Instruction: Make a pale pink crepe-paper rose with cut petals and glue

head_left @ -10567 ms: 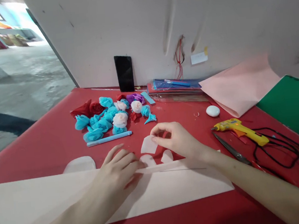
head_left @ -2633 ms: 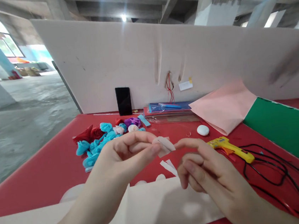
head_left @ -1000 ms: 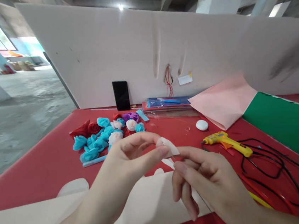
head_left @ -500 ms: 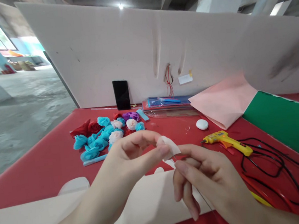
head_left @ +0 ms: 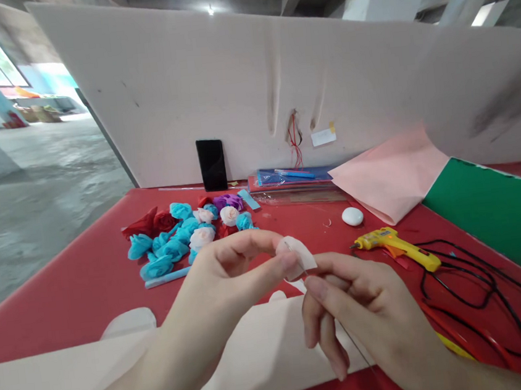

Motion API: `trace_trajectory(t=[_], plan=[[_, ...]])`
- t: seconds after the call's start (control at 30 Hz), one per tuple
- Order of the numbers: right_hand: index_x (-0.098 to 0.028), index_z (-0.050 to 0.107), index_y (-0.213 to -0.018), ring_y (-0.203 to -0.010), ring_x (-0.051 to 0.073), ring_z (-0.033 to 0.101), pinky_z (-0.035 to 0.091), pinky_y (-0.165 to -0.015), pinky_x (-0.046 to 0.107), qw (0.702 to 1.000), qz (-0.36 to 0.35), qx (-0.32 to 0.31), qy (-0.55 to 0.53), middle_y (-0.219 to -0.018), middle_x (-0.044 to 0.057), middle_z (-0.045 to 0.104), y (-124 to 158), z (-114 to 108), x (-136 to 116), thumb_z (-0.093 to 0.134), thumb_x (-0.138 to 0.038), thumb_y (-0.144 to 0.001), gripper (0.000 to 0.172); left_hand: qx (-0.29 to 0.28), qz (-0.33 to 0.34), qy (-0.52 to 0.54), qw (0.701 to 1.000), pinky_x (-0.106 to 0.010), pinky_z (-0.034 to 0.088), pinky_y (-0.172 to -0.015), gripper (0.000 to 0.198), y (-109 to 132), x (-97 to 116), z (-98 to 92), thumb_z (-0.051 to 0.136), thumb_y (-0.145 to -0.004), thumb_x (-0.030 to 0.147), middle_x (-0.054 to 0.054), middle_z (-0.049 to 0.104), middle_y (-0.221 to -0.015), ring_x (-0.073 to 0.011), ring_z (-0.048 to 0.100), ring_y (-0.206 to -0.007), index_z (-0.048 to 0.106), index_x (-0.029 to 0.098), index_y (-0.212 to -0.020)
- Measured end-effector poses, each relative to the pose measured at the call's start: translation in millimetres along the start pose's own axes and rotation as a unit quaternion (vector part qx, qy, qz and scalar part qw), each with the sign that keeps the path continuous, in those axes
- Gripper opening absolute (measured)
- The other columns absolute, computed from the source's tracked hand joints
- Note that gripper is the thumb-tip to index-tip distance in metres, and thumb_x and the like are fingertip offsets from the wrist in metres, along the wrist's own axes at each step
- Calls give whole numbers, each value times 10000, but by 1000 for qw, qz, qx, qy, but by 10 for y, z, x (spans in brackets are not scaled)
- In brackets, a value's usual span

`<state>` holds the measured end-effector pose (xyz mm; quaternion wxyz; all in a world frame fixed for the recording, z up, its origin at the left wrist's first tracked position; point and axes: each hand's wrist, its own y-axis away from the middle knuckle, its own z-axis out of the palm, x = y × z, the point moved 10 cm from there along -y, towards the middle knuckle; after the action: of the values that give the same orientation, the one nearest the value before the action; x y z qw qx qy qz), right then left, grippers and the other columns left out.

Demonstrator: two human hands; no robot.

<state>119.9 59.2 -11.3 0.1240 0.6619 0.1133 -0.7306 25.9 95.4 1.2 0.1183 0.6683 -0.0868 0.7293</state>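
Between the thumb and forefinger of my left hand is a small white paper petal with a curved edge. My right hand pinches a thin wire, whose upper end lies against the petal and whose lower end hangs down past my palm. Both hands meet above a long cream paper strip. Just beyond my fingers, partly hidden, are more white paper pieces. Another rounded white piece lies at the strip's far edge, left of my wrist.
Blue, red, white and purple paper flowers are heaped at the left. On the right lie a yellow glue gun with a black cord, a white oval object, and pink and green sheets. A phone leans against the back board.
The wire's tip now shows further up across the petal. Both hands have shifted very slightly to the right and keep their grips.
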Motion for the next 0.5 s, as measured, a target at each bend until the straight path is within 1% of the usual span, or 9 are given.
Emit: trace_trajectory(t=[0.07,0.2,0.4,0.43,0.5], plan=[[-162,616,-990,-344,19,436,353,-374,137,1000,-4,-1,-1,-570,-30,565,-4,3,-6,467,-314,-903,231,-16,10,20,1000,-154,466,-601,124,-13,26,37,682,-747,298,53,645,-657,-95,590,-661,669,241,-636],[-143,599,-826,-343,23,442,350,-369,142,1000,-7,3,17,-562,-25,562,-9,-3,-16,470,-318,-893,228,-37,23,33,999,-138,460,-605,140,-7,32,66,639,-791,239,61,651,-674,-77,588,-659,670,240,-655],[-137,592,-740,-309,28,441,290,-330,132,999,1,22,24,-510,-25,546,-9,-40,-21,481,-305,-870,240,-53,18,48,997,-154,459,-622,143,20,2,112,652,-784,254,65,645,-629,-82,580,-636,655,234,-642],[-135,593,-726,-305,28,440,275,-322,126,1000,4,23,18,-501,-26,542,-7,-45,-16,483,-302,-867,245,-49,15,45,998,-159,458,-628,151,20,-1,107,651,-783,266,62,643,-628,-85,576,-636,655,232,-637],[-132,599,-709,-297,23,438,251,-306,111,1000,17,18,-4,-495,-23,542,1,-46,9,483,-300,-867,258,-11,9,43,999,-175,456,-659,188,8,-2,26,617,-801,312,49,648,-661,-104,577,-684,665,233,-637]])
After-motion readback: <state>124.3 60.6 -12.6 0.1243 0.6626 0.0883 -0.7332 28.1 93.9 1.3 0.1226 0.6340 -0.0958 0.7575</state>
